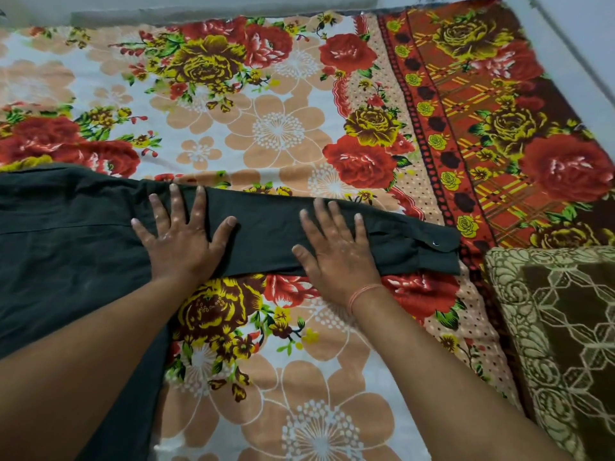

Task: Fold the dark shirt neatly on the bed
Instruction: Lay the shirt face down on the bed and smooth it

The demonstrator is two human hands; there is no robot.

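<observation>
The dark shirt point(66, 234) lies flat on the floral bed sheet point(283, 134), its body at the left and partly out of frame. One long sleeve stretches right, ending in a cuff point(432, 251) with a metal snap. My left hand point(181, 234) presses flat on the sleeve near the shoulder, fingers spread and straight. My right hand point(336, 244) presses flat on the middle of the sleeve, fingers straight, with a thread band on the wrist.
A brown and cream patterned pillow point(562, 327) lies at the right edge of the bed, just beyond the cuff. A pale wall point(199, 5) runs along the far side of the bed. Bare sheet spreads above and below the sleeve.
</observation>
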